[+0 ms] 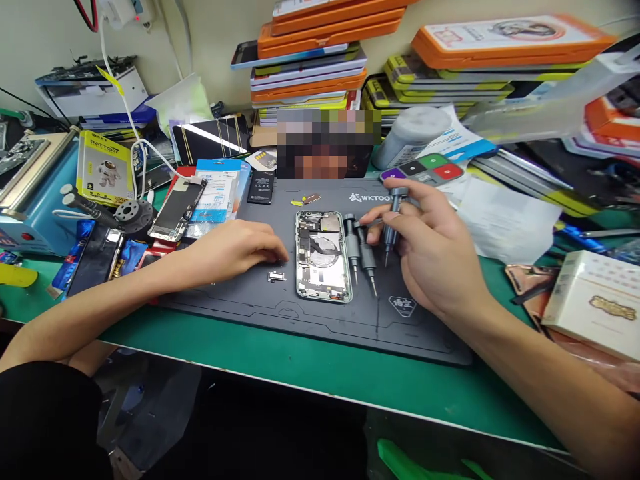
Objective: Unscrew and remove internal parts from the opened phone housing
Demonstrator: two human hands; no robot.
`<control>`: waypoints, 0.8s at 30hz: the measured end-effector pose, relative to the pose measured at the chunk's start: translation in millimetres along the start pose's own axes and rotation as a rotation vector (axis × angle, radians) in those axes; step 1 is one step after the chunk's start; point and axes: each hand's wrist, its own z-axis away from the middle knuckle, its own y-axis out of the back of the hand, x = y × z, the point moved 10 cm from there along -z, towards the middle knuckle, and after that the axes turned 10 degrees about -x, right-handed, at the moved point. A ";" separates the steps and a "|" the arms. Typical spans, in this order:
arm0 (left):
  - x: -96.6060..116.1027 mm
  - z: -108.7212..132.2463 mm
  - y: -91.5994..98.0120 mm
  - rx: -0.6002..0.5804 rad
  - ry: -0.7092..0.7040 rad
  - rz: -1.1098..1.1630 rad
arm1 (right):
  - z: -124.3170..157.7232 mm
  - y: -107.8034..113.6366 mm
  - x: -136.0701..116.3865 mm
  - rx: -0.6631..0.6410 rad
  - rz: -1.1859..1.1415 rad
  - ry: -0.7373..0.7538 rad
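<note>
An opened phone [323,256] lies face up, its insides showing, in the middle of a dark grey work mat [310,313]. My left hand [235,248] rests palm down on the mat just left of the phone, fingers curled, above a small metal part [276,276]. My right hand [425,247] hovers to the right of the phone, fingers closed round a grey screwdriver [391,223] held tip down. Two more screwdrivers [360,253] lie on the mat between the phone and that hand.
A detached phone screen [177,209] and a black battery [261,187] lie at the mat's upper left. Stacked orange and yellow cases [310,67] line the back. A white bottle [410,135], papers and a boxed item [595,303] crowd the right; a blue machine [30,200] stands left.
</note>
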 end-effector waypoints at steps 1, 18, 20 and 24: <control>0.0 0.1 1.7 0.013 0.000 0.005 | -0.1 -0.1 0.0 -0.001 -0.001 0.000; 29.9 10.4 -10.5 -0.004 0.049 -0.520 | -1.5 -1.6 -0.3 -0.026 -0.026 0.034; 31.4 10.8 -12.9 -0.025 0.050 -0.498 | -1.9 -1.9 -0.9 -0.023 -0.028 0.029; 37.3 11.3 -18.9 -0.090 0.014 -0.406 | -3.7 -1.4 -0.7 -0.022 -0.017 0.024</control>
